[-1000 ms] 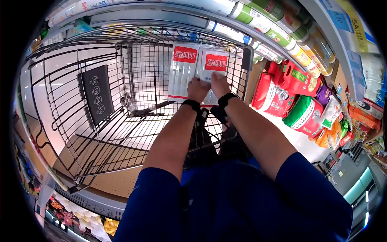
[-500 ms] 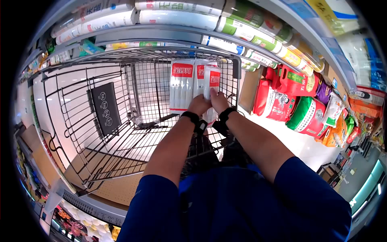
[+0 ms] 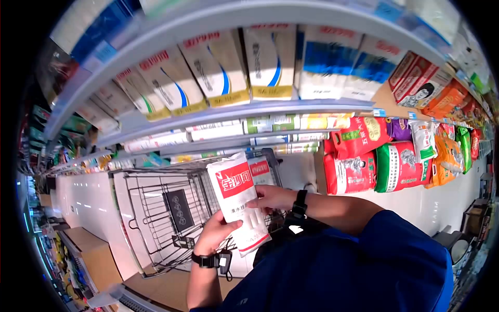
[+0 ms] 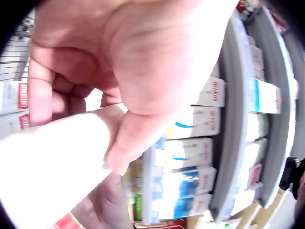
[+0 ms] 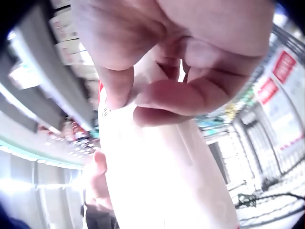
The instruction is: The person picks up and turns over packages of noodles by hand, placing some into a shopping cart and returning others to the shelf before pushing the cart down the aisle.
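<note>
A white packet of dried noodles (image 3: 240,208) with a red label is held tilted in front of the body, overlapping the cart in the head view. My left hand (image 3: 213,234) grips its lower left side, the thumb lying across the front. On the opposite edge, my right hand (image 3: 273,197) pinches the wrapper between thumb and fingers, as the right wrist view shows (image 5: 162,90). Glare washes out much of the packet in both wrist views. Behind it, more red-labelled noodle packets (image 5: 267,90) stand in the wire shopping cart (image 3: 150,208).
Shelves (image 3: 312,106) curve across the front with white packs (image 3: 270,62) and rows of wrapped rolls (image 3: 270,124) below. Red and green bags (image 3: 351,171) are stacked to the right of the cart. A cardboard-coloured box (image 3: 96,255) stands at lower left.
Both hands have brought a noodle packet up from the cart toward the body, its label now facing me. They have spread to its two sides. The head view has tipped up toward the shelves.
</note>
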A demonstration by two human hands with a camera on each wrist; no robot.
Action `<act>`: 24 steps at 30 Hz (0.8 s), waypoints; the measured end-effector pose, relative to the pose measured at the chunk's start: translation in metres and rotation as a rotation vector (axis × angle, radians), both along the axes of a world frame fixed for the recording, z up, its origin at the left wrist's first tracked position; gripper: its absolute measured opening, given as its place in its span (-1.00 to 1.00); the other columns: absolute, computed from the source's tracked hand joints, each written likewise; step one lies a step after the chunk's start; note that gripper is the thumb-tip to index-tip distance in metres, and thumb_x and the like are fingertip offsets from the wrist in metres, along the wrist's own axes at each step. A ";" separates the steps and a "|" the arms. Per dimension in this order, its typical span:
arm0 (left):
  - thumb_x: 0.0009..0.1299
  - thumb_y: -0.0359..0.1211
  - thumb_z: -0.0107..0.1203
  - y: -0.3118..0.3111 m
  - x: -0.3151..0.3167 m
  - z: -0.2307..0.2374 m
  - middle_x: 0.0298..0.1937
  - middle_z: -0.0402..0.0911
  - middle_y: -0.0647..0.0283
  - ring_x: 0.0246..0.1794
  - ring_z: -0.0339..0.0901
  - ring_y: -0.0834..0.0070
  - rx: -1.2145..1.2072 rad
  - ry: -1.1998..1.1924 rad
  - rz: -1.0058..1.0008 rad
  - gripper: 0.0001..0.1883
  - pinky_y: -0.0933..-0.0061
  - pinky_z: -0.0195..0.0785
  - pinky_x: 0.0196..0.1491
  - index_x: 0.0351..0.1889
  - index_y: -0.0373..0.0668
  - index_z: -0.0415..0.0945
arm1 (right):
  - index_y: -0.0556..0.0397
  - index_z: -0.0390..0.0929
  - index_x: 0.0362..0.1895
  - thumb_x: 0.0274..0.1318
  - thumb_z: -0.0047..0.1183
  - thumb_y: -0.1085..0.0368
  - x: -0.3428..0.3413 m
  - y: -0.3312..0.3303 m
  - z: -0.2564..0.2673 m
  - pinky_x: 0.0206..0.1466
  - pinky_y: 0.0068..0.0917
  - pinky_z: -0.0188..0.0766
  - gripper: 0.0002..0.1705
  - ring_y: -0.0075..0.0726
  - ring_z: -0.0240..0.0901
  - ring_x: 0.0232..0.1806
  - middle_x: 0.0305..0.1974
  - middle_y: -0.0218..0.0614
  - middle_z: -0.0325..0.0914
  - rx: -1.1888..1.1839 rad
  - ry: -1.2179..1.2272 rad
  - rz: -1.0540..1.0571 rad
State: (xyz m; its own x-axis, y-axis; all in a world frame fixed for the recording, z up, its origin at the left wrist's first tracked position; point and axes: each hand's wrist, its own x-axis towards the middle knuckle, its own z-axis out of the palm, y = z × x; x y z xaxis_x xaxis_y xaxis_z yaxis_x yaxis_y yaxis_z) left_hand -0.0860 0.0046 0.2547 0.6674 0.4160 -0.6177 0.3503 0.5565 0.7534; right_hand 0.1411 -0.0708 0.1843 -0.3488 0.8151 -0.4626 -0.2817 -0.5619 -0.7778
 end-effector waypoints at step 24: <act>0.28 -0.48 0.22 0.011 0.325 0.358 -0.11 0.70 0.12 -0.09 0.64 0.33 1.624 -0.454 0.167 -0.74 0.37 0.45 -0.04 -0.06 -0.26 0.54 | 0.01 0.50 0.07 0.11 0.18 0.31 0.239 -0.049 0.425 -0.14 -0.23 0.47 -0.60 0.06 0.54 -0.20 -0.11 -0.07 0.57 1.360 -1.269 -0.918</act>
State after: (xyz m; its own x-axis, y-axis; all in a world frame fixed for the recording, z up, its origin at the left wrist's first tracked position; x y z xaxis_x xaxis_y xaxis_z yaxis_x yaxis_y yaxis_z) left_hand 0.2387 0.0151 0.6130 0.5442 0.4607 0.7012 -0.0167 -0.8296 0.5581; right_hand 0.3802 -0.1197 0.6097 0.2243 0.4813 0.8474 0.8243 0.3701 -0.4284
